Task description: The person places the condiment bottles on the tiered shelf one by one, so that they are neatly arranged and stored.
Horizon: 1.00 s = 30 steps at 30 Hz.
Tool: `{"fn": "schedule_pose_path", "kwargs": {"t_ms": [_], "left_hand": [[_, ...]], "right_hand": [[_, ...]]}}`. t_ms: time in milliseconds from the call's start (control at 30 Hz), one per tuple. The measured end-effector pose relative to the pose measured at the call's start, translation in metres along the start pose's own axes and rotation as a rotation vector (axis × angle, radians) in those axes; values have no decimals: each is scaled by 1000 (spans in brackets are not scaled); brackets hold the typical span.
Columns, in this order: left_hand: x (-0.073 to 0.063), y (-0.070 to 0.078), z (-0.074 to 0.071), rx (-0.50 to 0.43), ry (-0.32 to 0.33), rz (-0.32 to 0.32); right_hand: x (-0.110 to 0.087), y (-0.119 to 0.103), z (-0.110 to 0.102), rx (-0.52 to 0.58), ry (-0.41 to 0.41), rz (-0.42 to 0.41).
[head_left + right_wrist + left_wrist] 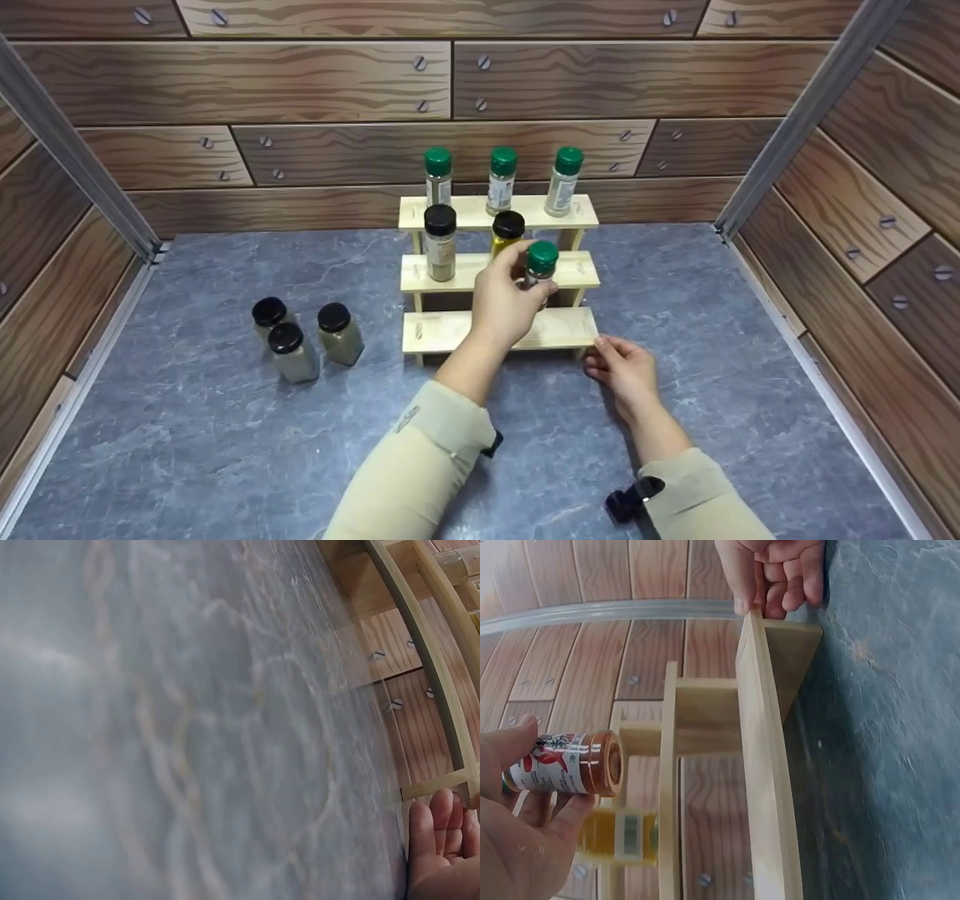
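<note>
My left hand (pixel 504 304) holds a green-capped spice jar (pixel 542 259) upright over the right part of the middle shelf. In the left wrist view this spice jar (pixel 559 763) has red-brown contents and a label with red peppers. The three-tier wooden spice rack (pixel 562 326) stands at the back of the table. With thumb and fingers, my right hand (pixel 631 375) pinches the right front corner of its lowest shelf. On the middle shelf, a black-capped jar (pixel 440 244) stands at left and a yellow jar with a black cap (pixel 508 225) in the centre, partly hidden by my left hand.
Three green-capped jars, left (pixel 438 176), middle (pixel 502 180) and right (pixel 564 181), line the top shelf. Left of the rack, three black-capped jars (pixel 340 335) stand grouped on the grey marbled table (pixel 187 450). Wood-patterned walls (pixel 337 82) enclose the back and sides.
</note>
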State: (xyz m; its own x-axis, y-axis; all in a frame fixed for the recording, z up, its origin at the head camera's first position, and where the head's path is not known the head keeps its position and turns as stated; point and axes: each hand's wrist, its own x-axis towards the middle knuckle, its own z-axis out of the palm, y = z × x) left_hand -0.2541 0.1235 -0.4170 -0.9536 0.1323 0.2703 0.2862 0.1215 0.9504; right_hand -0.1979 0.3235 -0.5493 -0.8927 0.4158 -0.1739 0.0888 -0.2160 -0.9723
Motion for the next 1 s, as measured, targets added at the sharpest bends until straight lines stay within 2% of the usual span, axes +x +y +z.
{"fn": "schedule_pose_path", "kwargs": {"t_ms": [200, 333, 533, 700, 1000], "left_hand": [[11, 1, 27, 50, 13, -19], [18, -1, 39, 82, 35, -22], [29, -10, 50, 94, 57, -53], [39, -11, 60, 126, 73, -48], [45, -14, 69, 204, 77, -75]], "right_hand": [[-2, 0, -2, 25, 7, -14], [-3, 0, -1, 8, 9, -30], [-5, 2, 2, -13, 11, -44], [-5, -1, 1, -21, 10, -38], [-6, -1, 1, -48, 21, -25]]}}
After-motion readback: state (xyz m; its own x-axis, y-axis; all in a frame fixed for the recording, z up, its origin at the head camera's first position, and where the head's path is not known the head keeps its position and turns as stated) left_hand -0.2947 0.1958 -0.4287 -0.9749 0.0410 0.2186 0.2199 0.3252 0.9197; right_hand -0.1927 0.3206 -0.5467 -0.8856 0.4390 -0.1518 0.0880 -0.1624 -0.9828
